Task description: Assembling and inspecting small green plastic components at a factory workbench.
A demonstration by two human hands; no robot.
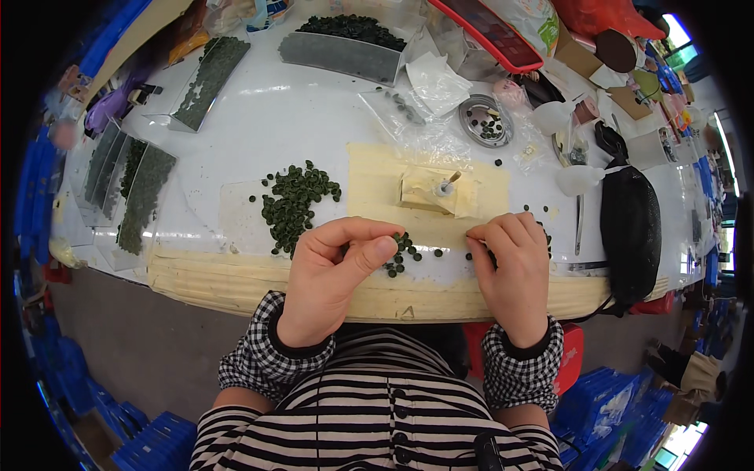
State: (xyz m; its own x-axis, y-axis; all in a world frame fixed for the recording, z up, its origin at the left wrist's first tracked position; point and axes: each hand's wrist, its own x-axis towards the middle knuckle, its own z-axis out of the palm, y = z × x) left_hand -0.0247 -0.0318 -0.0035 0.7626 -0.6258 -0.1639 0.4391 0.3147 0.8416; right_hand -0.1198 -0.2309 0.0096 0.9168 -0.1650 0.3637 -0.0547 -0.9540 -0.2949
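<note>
My left hand (pixel 326 275) is closed in a pinch at the front of the table. A small dark green disc (pixel 398 236) shows at its thumb and index tips. Loose discs (pixel 397 267) of the same kind lie just under and beside these fingertips. To the left is a larger heap of dark green discs (pixel 294 204). My right hand (pixel 514 275) is closed with its fingers curled down over the table; what it holds, if anything, is hidden. Between and beyond the hands stands a small yellowish taped block (pixel 428 191) with an upright peg (pixel 448 183).
Clear trays (pixel 338 59) of green discs stand at the back and left. A round metal dish (pixel 484 122) holds a few discs beside plastic bags (pixel 400 118). At the right lie tweezers (pixel 580 224) and a black pouch (pixel 631 235). Yellowish padding (pixel 212 279) covers the front edge.
</note>
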